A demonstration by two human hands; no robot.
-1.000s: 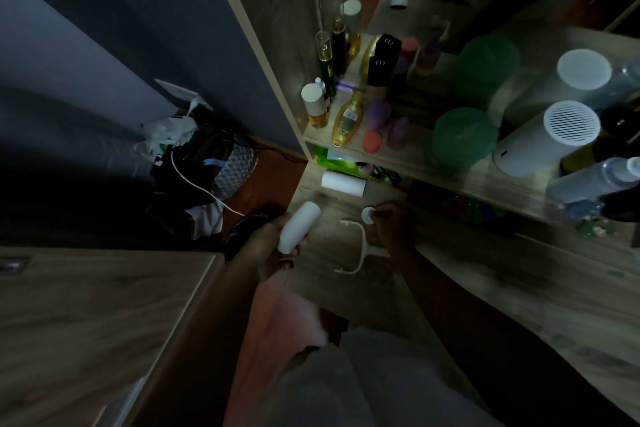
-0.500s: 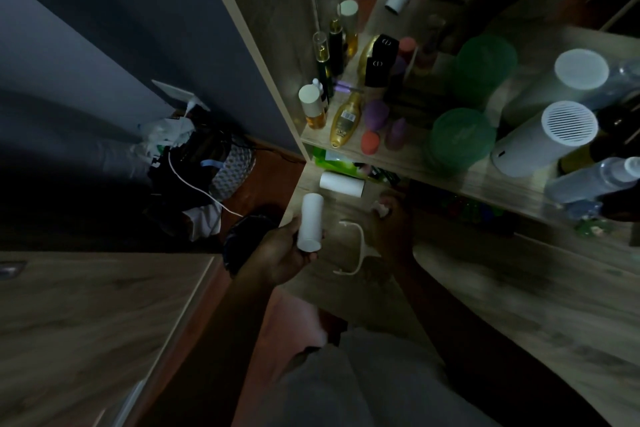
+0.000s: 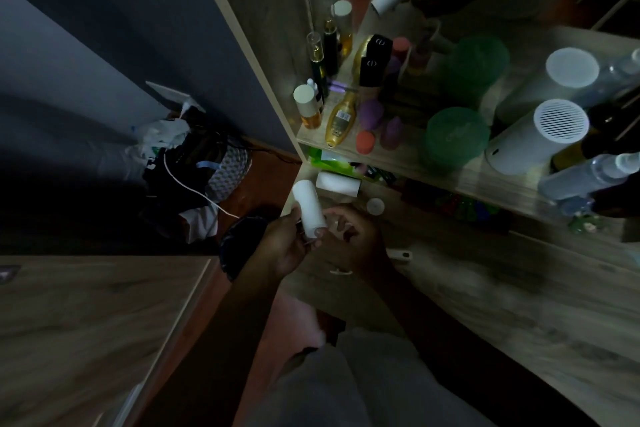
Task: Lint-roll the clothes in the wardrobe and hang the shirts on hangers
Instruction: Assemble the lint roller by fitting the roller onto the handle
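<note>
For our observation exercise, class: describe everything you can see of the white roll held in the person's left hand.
The white roll is a plain, smooth cylinder, matte and paper-like, with no print visible. It is nearly upright, its top tipped slightly left, held in the air over the corner of the lower shelf. The left hand grips its lower end; the fingers of the right hand lie close by that end, but contact is too dark to tell.

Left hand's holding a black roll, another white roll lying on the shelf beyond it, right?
Not black: in the head view the roll in the left hand is white. The other white roll does lie on the shelf beyond it.
</note>
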